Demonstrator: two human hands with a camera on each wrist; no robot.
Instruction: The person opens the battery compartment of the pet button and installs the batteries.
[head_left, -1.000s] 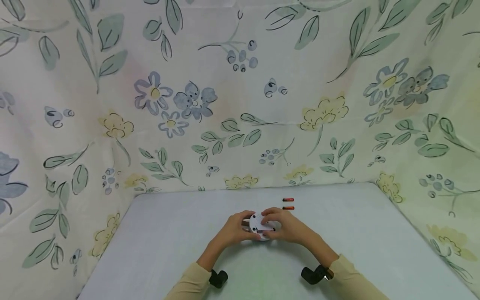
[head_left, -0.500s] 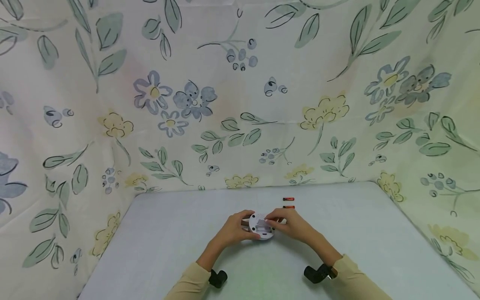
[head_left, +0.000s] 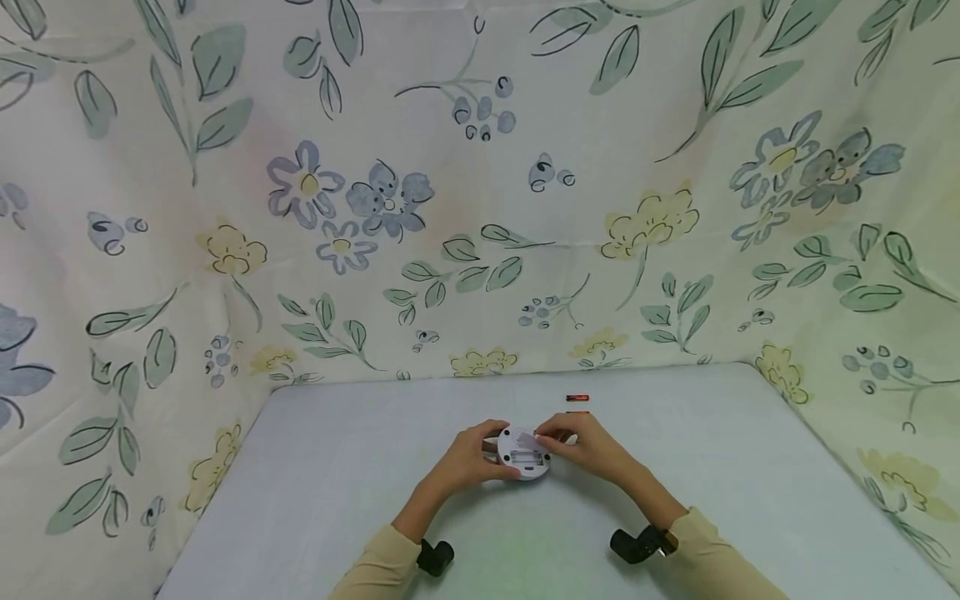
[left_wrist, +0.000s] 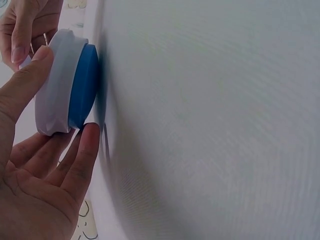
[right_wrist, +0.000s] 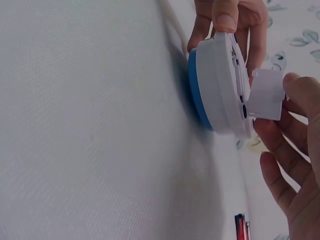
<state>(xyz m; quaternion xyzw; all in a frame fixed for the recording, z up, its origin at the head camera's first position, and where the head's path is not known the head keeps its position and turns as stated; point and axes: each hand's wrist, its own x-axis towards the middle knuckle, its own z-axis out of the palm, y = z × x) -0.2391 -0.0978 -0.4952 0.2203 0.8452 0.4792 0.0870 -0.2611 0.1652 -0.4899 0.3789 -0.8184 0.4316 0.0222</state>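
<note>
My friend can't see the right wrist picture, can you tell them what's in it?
A right hand pinches a thin white battery cover beside a round white-and-blue device, which a left hand holds by its edge. Partly visible red batteries lie near the bottom, and a white tabletop fills the left side.

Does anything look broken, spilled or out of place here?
Nothing looks damaged or spilled. Only the white cover seems off its place: the right hand pinches it beside the round device, whose battery compartment is open. Two red batteries lie on the table beyond.
</note>
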